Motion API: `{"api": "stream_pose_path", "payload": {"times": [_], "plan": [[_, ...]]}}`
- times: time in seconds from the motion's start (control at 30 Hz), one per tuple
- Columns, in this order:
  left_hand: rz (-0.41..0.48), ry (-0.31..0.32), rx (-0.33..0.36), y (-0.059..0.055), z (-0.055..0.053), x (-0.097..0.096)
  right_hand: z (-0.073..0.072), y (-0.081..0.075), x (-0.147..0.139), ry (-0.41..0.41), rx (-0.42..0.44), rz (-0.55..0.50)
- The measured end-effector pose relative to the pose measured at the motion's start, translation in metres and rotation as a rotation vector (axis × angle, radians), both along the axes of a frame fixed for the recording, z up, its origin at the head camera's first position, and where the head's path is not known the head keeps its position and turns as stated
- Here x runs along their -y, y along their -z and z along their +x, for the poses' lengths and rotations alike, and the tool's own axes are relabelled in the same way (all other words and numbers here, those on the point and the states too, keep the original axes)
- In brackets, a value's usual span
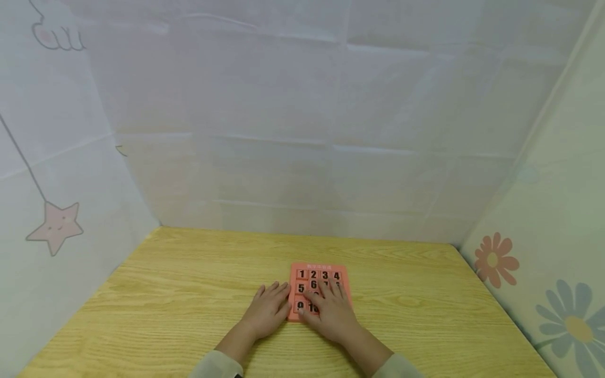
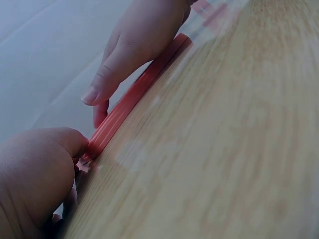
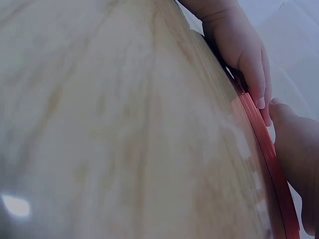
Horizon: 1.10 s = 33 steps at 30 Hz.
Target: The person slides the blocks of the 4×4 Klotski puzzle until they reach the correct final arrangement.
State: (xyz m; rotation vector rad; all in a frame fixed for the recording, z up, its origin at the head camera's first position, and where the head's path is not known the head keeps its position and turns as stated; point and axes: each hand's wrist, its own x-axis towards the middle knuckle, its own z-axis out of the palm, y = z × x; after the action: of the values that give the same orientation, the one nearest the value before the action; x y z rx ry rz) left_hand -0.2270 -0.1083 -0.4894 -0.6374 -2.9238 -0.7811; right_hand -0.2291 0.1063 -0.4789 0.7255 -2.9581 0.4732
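Note:
A coral-red number slide puzzle (image 1: 292,310) lies flat on the table, with black numbers on square tiles. Its top row reads 1, 2, 3, 4; the 5, 6 and 9 also show. My right hand (image 1: 334,315) lies over the lower right of the board, fingers spread across the tiles and covering several of them. Along the board's left edge rests my left hand (image 1: 268,313), fingers fairly straight and touching the side. In the left wrist view, the left fingers meet the puzzle's red side (image 2: 127,107). The right wrist view shows the right thumb (image 3: 281,112) above the red frame.
The wooden table (image 1: 212,273) has a yellow grain. A pale cloth wall (image 1: 293,173) stands behind it. Side cloths carry a pink star (image 1: 55,227) on the left and printed flowers (image 1: 492,259) on the right.

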Motion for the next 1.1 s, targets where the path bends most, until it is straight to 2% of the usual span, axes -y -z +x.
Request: {"api": "stream_pose_path", "payload": {"times": [0.27,0.67,1.1], "plan": [[-0.005,-0.008,-0.002,-0.001,0.000,-0.001,-0.006,0.000,0.002,0.020,0.017,-0.039],[0.019,-0.003,-0.026,0.000,0.002,-0.001,-0.010,0.001,0.005,0.041,0.028,-0.004],[0.008,-0.002,0.011,-0.002,0.003,0.000,-0.006,0.003,0.004,0.034,0.010,-0.032]]}}
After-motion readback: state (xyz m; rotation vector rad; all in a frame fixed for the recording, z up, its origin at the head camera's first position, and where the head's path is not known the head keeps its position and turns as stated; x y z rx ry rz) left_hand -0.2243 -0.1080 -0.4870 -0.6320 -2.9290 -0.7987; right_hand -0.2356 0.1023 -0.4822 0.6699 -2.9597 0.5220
